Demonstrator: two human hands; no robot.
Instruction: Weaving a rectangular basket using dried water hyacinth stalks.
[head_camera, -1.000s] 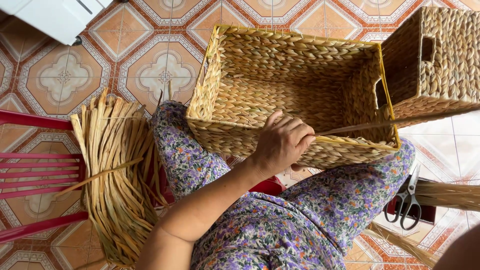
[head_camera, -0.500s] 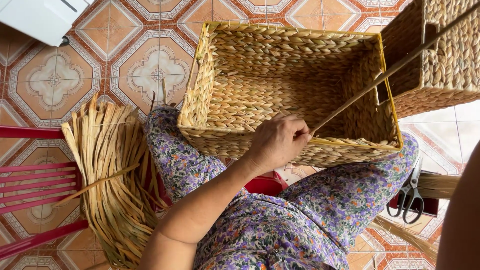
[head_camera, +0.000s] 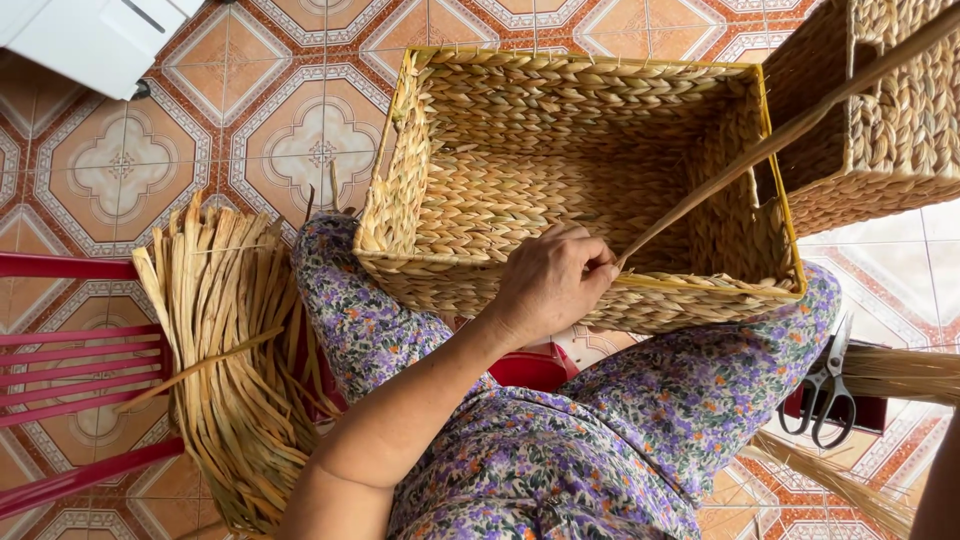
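A rectangular woven straw basket with a yellow wire rim rests on my lap, over a purple floral dress. My left hand sits on the basket's near rim, fingers pinched on a long dried straw strand. The strand runs taut from my fingers up to the top right corner and out of view. My right hand is out of view; only a sliver of an arm shows at the bottom right edge.
A bundle of dried straw lies on a red chair to my left. A second woven basket stands at the top right. Black-handled scissors and loose fibres lie at the right. A white object is at the top left on the tiled floor.
The strand has swung from almost level along the rim to a steep diagonal toward the top right. My left hand stays pinched on it at the near rim.
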